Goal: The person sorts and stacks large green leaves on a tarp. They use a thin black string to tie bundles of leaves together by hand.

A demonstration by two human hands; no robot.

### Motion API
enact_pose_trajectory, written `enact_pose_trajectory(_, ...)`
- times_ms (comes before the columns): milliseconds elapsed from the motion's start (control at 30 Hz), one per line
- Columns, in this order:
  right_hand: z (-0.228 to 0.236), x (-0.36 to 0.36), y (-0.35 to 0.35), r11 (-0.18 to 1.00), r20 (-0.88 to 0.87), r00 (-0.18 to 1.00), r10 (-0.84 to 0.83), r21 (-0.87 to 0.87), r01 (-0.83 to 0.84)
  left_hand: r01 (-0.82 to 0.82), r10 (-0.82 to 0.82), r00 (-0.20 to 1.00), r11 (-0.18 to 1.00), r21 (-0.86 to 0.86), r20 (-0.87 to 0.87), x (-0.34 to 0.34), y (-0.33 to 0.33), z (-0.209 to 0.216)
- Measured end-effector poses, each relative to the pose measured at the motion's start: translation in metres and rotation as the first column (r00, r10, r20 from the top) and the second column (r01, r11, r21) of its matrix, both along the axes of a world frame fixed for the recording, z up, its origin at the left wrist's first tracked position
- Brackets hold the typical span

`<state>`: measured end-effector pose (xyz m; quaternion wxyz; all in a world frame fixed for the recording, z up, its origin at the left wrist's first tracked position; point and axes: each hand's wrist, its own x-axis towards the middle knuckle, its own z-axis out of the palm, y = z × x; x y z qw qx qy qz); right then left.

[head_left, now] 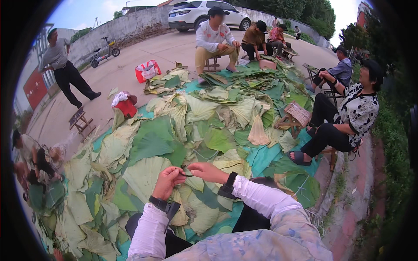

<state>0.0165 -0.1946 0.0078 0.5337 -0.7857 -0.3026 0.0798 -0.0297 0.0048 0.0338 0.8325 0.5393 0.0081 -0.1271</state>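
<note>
My left hand point(167, 182) is closed in a pinch on a thin dark cord point(187, 175), held above the pile of leaves. The cord's other end runs under the fingers of my right hand point(210, 172), which are bent together over it; their tips are partly hidden. Beneath both hands lie large, flat, round leaves, some green and some dried pale. A broad pale leaf point(146, 177) spreads just left of my left hand. Dark bands with box-like devices sit on both my wrists.
A teal sheet point(261, 160) shows under the leaves. Seated people work around the pile; one person point(344, 115) sits close on the right. A small stool point(81, 121), a red bag point(126, 106), a wicker basket point(298, 114) and a white car point(204, 15) stand around it.
</note>
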Motion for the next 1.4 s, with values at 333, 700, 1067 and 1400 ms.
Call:
enact_pose_trajectory(333, -0.009, -0.009, 0.009, 0.961, -0.613, 0.744, 0.266, 0.228, -0.156, -0.002, 0.001, 1.000, 0.982, 0.189, 0.005, 0.010, -0.007, -0.020)
enact_pose_trajectory(700, -0.011, -0.010, 0.005, 0.999, -0.589, 0.806, 0.052, 0.038, -0.036, 0.125, -0.133, 0.991, 0.953, 0.277, 0.010, 0.003, -0.013, -0.032)
enact_pose_trajectory(1067, -0.014, 0.020, -0.007, 0.984, -0.623, 0.781, -0.051, 0.102, 0.146, -0.239, 0.321, 0.922, 0.912, 0.334, -0.216, -0.021, 0.053, -0.148)
enact_pose_trajectory(1400, -0.014, 0.014, 0.007, 0.994, -0.632, 0.775, -0.011, 0.075, 0.075, -0.524, 0.812, 0.583, 0.363, 0.770, 0.014, -0.092, 0.151, -0.303)
